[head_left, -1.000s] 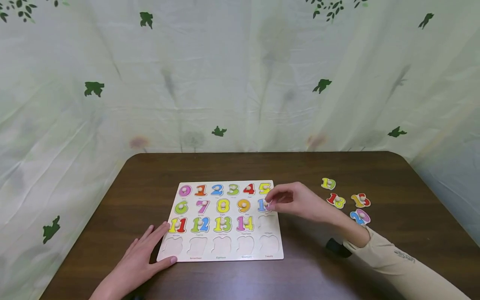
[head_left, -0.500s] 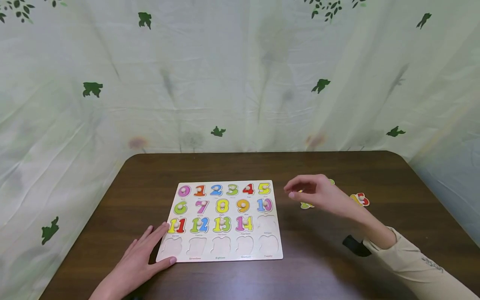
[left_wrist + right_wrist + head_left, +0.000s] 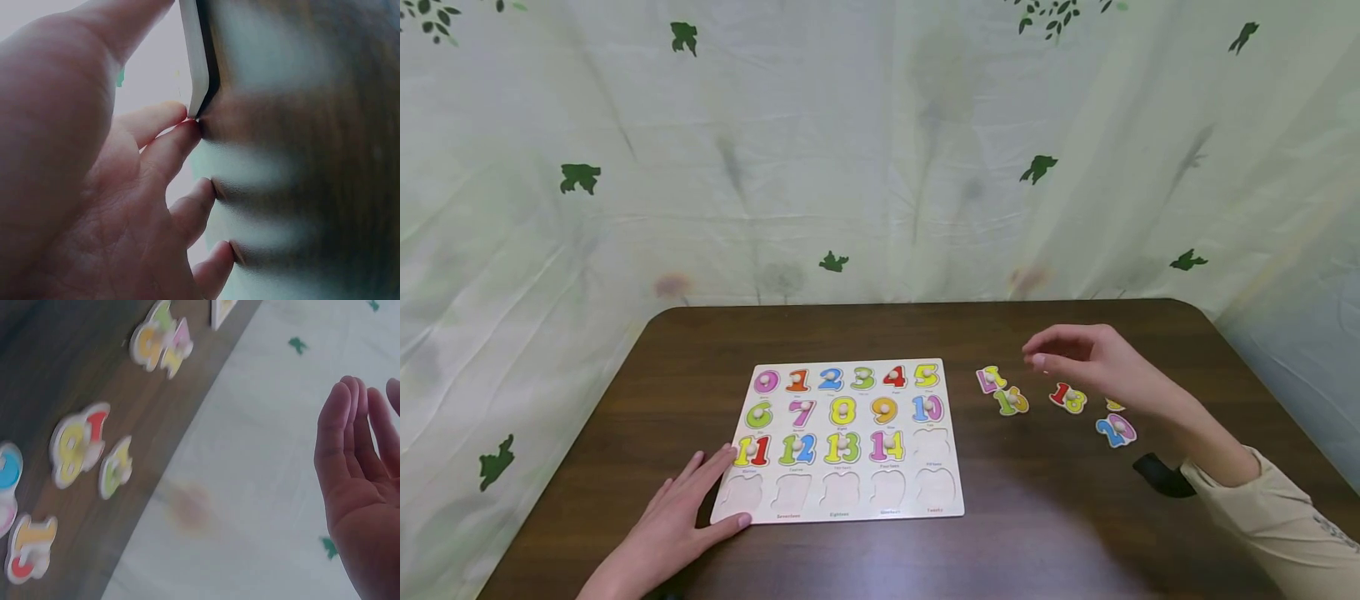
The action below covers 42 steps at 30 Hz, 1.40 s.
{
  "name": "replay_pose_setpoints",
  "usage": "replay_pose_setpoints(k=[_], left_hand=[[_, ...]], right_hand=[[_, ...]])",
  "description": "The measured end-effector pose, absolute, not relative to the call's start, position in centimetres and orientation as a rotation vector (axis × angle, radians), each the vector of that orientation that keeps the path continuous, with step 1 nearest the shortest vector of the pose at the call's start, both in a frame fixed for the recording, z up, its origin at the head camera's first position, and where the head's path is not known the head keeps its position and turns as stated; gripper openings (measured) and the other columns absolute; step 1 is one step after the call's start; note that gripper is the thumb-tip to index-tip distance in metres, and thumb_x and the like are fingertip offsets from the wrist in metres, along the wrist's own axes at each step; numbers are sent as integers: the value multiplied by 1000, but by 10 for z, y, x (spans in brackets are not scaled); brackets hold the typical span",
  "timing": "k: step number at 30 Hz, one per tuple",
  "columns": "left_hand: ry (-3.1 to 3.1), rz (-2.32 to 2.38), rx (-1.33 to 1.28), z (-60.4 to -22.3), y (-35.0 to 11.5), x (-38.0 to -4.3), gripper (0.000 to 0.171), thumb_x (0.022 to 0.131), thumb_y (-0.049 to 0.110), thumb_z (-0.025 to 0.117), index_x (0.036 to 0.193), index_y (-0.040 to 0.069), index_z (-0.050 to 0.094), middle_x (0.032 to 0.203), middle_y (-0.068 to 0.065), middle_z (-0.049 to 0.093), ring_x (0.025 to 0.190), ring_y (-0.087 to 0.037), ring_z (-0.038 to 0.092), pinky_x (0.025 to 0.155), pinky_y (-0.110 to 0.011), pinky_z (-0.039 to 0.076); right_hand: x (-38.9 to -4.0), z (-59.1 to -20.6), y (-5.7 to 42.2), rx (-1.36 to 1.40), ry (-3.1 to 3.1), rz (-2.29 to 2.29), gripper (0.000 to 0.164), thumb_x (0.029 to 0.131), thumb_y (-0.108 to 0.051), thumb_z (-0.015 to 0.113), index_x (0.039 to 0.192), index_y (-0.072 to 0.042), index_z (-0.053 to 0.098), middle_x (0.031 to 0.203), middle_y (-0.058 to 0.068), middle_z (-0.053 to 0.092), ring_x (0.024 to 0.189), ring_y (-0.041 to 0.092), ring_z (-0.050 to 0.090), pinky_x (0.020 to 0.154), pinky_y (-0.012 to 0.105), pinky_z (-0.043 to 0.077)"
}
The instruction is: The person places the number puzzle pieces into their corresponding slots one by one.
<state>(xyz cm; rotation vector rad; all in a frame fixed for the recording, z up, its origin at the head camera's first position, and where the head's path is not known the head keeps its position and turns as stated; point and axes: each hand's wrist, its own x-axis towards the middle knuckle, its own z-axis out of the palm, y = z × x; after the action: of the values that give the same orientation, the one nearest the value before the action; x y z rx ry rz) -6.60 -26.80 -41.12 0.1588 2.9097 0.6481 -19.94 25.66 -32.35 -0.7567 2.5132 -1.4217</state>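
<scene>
A white number puzzle board lies on the table in the head view. Knobbed numbers 0 through 14 sit in its upper rows, with bare recesses at the lower right and along the bottom. My left hand rests at the board's left edge, thumb on the near corner and fingers spread; the left wrist view shows fingertips on the table and board edge. To the right, my right hand hovers over loose pieces, fingers slightly bent, holding nothing. A red-and-yellow 18 piece lies below it. The hand hides some pieces in the head view.
A green-and-yellow piece and a pink-and-yellow piece lie together right of the board. The blue-and-pink 20 piece is nearer the right sleeve. A pale leaf-print curtain hangs behind the table.
My right hand has let go of the 10 piece, now in the board, and moved right over the loose pieces. My left hand has stayed at the board's edge.
</scene>
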Motion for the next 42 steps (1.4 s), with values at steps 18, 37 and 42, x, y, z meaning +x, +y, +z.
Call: replay_pose_setpoints(k=[18,37,42], left_hand=[[2909,641,170,-413,-270,-67,96,75,64,74,148,9,43,152,-19,39,139,-50,23,101,-74,21],[2912,672,174,-412,-270,-66,95,76,62,74,148,10,42,152,-18,39,139,-50,23,102,-74,19],[2919,686,180,-412,-270,-65,94,76,62,75,148,10,43,152,-17,40,139,-50,23,102,-73,20]], right_hand=[[-204,-345,333,-539,2773,-1285,20,90,-16,74,110,-15,72,105,1,71,92,14,67,73,23,55],[-217,-403,396,-504,2681,-1112,23,90,-8,71,111,1,69,104,12,70,81,11,64,68,23,54],[-220,-408,395,-449,2654,-1029,26,90,-10,72,113,1,68,105,11,68,81,12,59,67,26,54]])
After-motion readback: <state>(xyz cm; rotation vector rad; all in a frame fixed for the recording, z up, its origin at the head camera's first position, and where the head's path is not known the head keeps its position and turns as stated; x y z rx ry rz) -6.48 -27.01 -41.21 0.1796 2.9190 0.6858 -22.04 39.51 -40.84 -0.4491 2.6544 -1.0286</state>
